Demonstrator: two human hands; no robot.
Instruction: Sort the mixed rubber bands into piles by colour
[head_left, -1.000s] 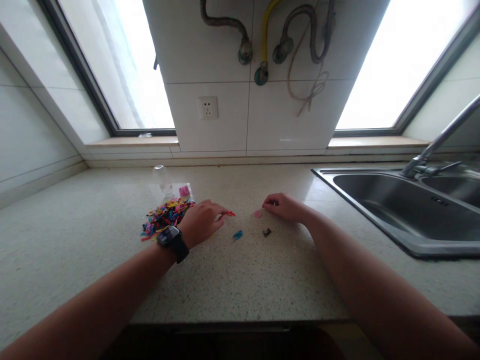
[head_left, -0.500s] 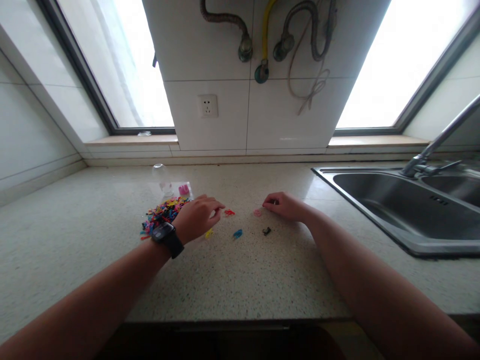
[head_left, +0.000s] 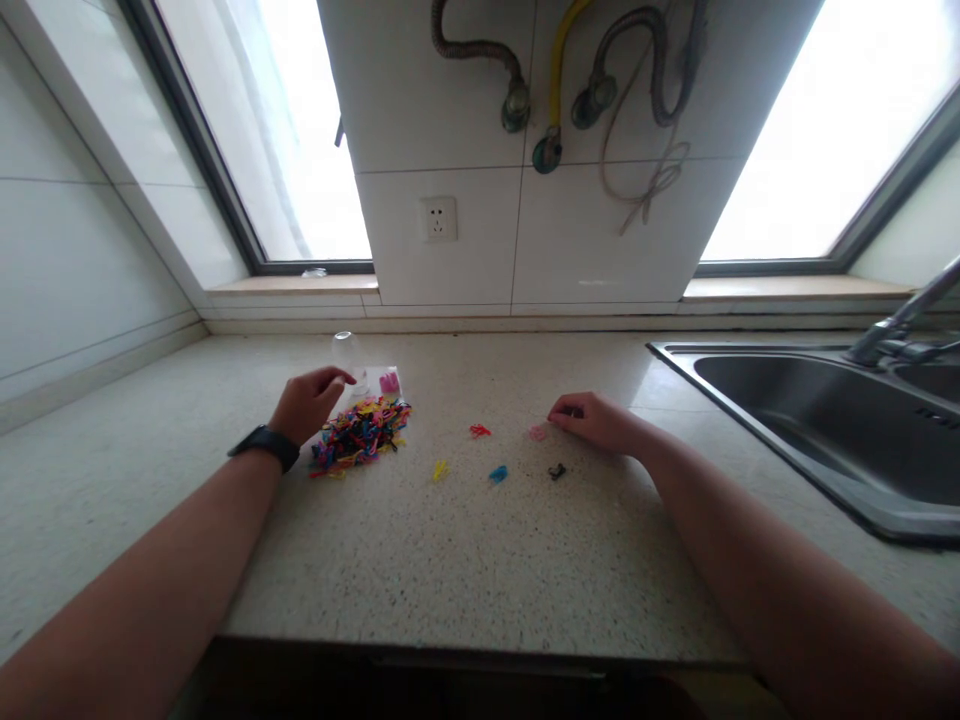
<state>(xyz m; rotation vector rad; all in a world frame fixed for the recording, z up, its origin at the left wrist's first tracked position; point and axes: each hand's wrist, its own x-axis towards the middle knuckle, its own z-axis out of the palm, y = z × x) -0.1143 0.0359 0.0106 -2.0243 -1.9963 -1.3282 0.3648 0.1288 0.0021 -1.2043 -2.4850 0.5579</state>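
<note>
A mixed pile of small coloured rubber bands (head_left: pixel 364 437) lies on the left of the counter. My left hand (head_left: pixel 311 400), with a black watch on its wrist, hovers at the pile's left edge, fingers loosely bent and apart, nothing visible in them. My right hand (head_left: pixel 589 418) rests on the counter with its fingertips pinched together beside a pink bunch of bands (head_left: pixel 538 433); what they hold, if anything, is too small to tell. Between the hands lie separate red bands (head_left: pixel 480 431), yellow bands (head_left: pixel 440 470), blue bands (head_left: pixel 499 474) and black bands (head_left: pixel 556 471).
Behind the pile stand a clear upturned cup (head_left: pixel 345 350) and a pink piece (head_left: pixel 389 382) on a clear plastic sheet. A steel sink (head_left: pixel 780 400) with a tap (head_left: pixel 885 335) is on the right. The tiled wall holds a socket (head_left: pixel 439 219) and pipes.
My left hand has moved left from near the red bands to the pile. The right hand stays by the pink bands. The whole view has shifted slightly left.
</note>
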